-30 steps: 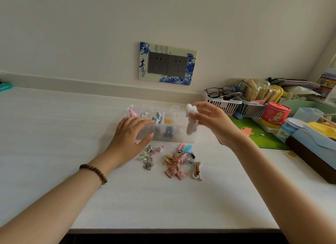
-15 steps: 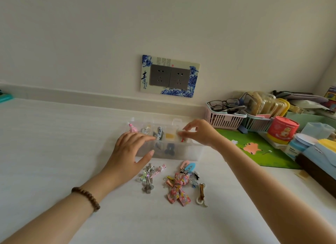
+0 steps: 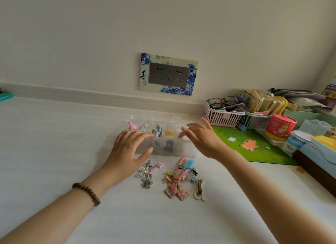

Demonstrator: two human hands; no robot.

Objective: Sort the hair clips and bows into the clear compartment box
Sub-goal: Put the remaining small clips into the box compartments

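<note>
Left hand (image 3: 127, 152) laid flat, fingers straight, on left front of clear plastic compartment box (image 3: 181, 151); right hand (image 3: 201, 138) spread and empty over its right end; box partly filled, on white surface (image 3: 54, 152); loose hair clips (image 3: 147, 172) and pink floral fabric bow (image 3: 176, 183) just in front.

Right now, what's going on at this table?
A person is sorting hair accessories into a clear compartment box. The left hand rests flat on the box's left side; the right hand hovers open above its right end, holding nothing. A floral bow and several clips lie unsorted on the table in front.
</note>
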